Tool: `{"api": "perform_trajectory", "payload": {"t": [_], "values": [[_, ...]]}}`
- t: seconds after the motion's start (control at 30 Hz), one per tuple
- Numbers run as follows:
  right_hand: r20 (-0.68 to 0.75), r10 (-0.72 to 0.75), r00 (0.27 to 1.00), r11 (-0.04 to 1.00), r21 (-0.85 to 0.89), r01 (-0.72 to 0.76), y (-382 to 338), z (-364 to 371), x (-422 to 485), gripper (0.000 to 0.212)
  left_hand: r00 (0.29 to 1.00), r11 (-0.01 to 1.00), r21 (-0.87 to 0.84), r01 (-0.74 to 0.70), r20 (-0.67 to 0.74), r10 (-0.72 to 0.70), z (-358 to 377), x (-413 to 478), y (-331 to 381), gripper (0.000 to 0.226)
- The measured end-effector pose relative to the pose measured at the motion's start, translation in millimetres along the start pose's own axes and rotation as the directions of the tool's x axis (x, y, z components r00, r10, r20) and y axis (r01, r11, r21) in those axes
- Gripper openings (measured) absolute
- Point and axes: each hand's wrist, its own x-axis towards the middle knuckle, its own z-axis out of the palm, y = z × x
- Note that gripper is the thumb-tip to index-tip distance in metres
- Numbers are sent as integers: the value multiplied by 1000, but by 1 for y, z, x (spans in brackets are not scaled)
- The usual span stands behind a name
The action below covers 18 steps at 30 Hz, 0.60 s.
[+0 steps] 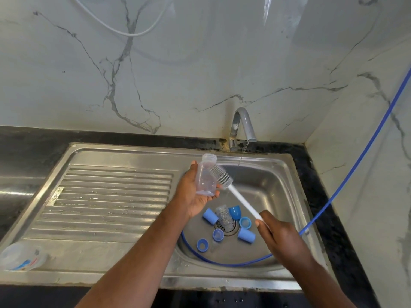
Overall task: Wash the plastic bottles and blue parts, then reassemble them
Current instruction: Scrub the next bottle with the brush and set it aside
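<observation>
Bottle point(205, 177), clear plastic, sat in my left hand point(192, 196) above the sink's point(287, 174) left edge. Its open threaded mouth tilted up toward 12 o'clock, and my thumb and fingers were curled round its body. My right hand point(281, 238), at 5 o'clock from the bottle, gripped the lower end of the white brush point(222, 174). The handle ran up toward 10 o'clock and the bristle head lay against the bottle's outer side, just under the neck.

Below my hands, at 6 o'clock from the bottle, the other pieces lay on the basin floor round the drain point(230, 228). A second clear bottle point(223, 215) lay there on its side. Blue parts point(210, 216) ringed it: tube-shaped caps at 9 and 4 o'clock of the drain, a dome at 12, and rings at 2, 7 and 8.

A blue hose point(355, 170) curled along the basin's near wall and climbed away toward 2 o'clock. The tap point(243, 125) stood at 12 o'clock of the basin with a thin stream of water falling from it. The ribbed drainboard point(111, 196) stretched toward 9 o'clock, with a clear container point(22, 256) lying at its near corner, at 8 o'clock.
</observation>
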Motion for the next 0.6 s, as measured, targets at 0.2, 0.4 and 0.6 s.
{"api": "perform_trajectory", "payload": {"t": [0.2,0.4,0.6], "values": [[-19,36,999,998,43,-36,-3,-1,-4,20,999,998,-51,23,44,-21,-2,-1,3,58],[-35,36,999,999,39,-34,-8,0,-2,17,995,999,-32,40,92,-37,-4,-2,4,59],[-56,45,997,998,-38,-47,-14,-6,3,21,990,968,238,-83,132,52,-10,-4,10,53]]}}
